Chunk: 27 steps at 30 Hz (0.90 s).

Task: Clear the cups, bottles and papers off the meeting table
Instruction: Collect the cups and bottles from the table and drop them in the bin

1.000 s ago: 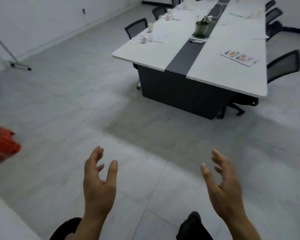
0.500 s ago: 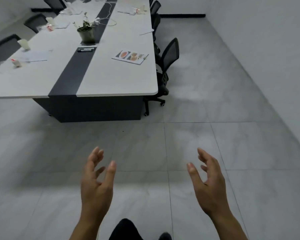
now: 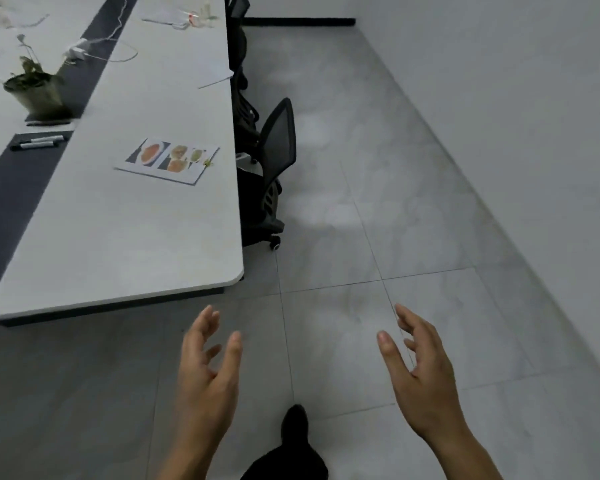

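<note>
The long white meeting table [image 3: 136, 237] with a dark centre strip fills the upper left. A printed sheet with food pictures [image 3: 168, 161] lies on it near the right edge. Farther back a plain paper [image 3: 215, 72] overhangs the edge, and more papers with a small red-marked item [image 3: 184, 20] lie at the far end. My left hand [image 3: 208, 372] and my right hand [image 3: 420, 372] hang in front of me over the floor, fingers relaxed and spread, holding nothing, short of the table's near corner.
A potted plant [image 3: 32, 88], two markers [image 3: 35, 142] and a white charger with cable [image 3: 84, 50] sit along the centre strip. Black office chairs [image 3: 274, 157] stand tucked along the table's right side. Grey tiled floor runs to a white wall on the right.
The view has swung right and moved closer: the table now sits at the upper left and its near corner is just ahead of my hands. Both hands stay raised and empty.
</note>
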{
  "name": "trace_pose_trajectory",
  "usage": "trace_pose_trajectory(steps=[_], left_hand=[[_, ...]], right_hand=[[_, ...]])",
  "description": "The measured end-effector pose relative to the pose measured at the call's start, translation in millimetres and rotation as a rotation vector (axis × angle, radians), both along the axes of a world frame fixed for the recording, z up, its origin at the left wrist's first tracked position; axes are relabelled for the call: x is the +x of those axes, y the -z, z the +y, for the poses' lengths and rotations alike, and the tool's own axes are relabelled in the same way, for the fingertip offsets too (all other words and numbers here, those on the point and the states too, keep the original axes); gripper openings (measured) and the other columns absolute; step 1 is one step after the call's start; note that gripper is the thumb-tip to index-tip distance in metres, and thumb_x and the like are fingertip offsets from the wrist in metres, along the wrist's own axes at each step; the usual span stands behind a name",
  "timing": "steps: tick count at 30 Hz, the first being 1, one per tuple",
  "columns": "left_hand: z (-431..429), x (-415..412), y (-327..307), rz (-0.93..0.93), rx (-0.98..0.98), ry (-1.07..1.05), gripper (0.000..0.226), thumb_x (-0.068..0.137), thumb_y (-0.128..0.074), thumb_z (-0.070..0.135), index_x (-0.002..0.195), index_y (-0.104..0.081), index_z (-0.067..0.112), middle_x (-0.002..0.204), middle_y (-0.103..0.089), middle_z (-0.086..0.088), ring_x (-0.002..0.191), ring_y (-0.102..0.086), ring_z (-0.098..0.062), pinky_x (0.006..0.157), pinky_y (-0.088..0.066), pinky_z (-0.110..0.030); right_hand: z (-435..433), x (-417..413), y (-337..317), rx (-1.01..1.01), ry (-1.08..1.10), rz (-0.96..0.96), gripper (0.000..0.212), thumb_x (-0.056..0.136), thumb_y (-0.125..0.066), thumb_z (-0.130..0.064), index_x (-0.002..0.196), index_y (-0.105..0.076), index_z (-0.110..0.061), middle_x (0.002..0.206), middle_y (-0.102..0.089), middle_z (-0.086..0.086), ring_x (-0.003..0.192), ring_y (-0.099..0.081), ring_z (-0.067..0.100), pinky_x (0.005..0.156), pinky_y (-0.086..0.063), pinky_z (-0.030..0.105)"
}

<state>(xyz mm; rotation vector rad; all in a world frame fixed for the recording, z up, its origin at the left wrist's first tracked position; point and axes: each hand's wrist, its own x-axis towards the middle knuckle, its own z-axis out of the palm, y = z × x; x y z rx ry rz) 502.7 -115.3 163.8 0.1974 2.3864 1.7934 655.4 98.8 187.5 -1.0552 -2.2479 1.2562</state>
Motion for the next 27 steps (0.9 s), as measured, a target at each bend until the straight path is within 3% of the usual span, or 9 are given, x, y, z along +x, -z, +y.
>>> trace_pose_trajectory(steps=[6, 9, 13, 18, 21, 27], left_hand=[[137, -129, -45, 0.132, -0.014, 0.183, 0.053, 0.095, -0.060, 0.022, 0.145, -0.041, 0.024, 0.139, -0.052, 0.009, 0.128, -0.049, 0.000, 0.102, -0.045, -0.031], [201, -178, -45, 0.166, -0.011, 0.214, 0.056, 0.091, -0.058, 0.032, 0.145, -0.042, 0.023, 0.138, -0.052, 0.012, 0.127, -0.049, 0.000, 0.099, -0.044, -0.026], [291, -243, -18, 0.135, -0.015, 0.221, 0.057, 0.087, -0.056, 0.040, 0.142, -0.043, 0.029, 0.134, -0.051, 0.023, 0.127, -0.050, 0.000, 0.100, -0.045, -0.029], [406, -340, -24, 0.119, -0.031, 0.206, 0.058, 0.086, -0.057, 0.040, 0.142, -0.043, 0.031, 0.135, -0.053, 0.019, 0.126, -0.050, 0.002, 0.099, -0.046, -0.028], [466, -404, -46, 0.206, -0.041, 0.175, 0.059, 0.088, -0.057, 0.037, 0.144, -0.042, 0.027, 0.137, -0.053, 0.017, 0.128, -0.049, 0.001, 0.098, -0.044, -0.025], [561, -500, -52, 0.202, -0.019, 0.074, 0.057, 0.088, -0.058, 0.035, 0.142, -0.041, 0.031, 0.137, -0.053, 0.014, 0.129, -0.048, 0.001, 0.099, -0.048, -0.027]], right_hand=[[115, -83, -27, -0.010, 0.162, 0.072, 0.054, 0.087, -0.053, -0.054, 0.139, -0.044, -0.041, 0.137, -0.046, -0.020, 0.121, -0.050, 0.008, 0.095, -0.043, 0.027], [168, -124, -14, -0.046, 0.213, 0.077, 0.054, 0.088, -0.055, -0.052, 0.140, -0.044, -0.041, 0.138, -0.047, -0.019, 0.122, -0.051, 0.010, 0.092, -0.041, 0.024], [252, -195, 20, -0.083, 0.242, 0.054, 0.055, 0.087, -0.054, -0.054, 0.140, -0.042, -0.042, 0.141, -0.046, -0.017, 0.125, -0.050, 0.011, 0.093, -0.040, 0.024], [378, -306, 21, -0.112, 0.170, 0.065, 0.045, 0.088, -0.053, -0.054, 0.130, -0.038, -0.054, 0.131, -0.044, -0.031, 0.123, -0.048, 0.003, 0.104, -0.043, 0.030], [452, -383, 0, -0.069, 0.079, 0.091, 0.047, 0.089, -0.053, -0.053, 0.134, -0.038, -0.051, 0.126, -0.035, -0.044, 0.119, -0.046, -0.006, 0.105, -0.043, 0.029], [567, -508, -17, -0.041, -0.078, 0.098, 0.047, 0.088, -0.053, -0.055, 0.133, -0.040, -0.051, 0.132, -0.042, -0.037, 0.123, -0.047, -0.008, 0.101, -0.039, 0.019]])
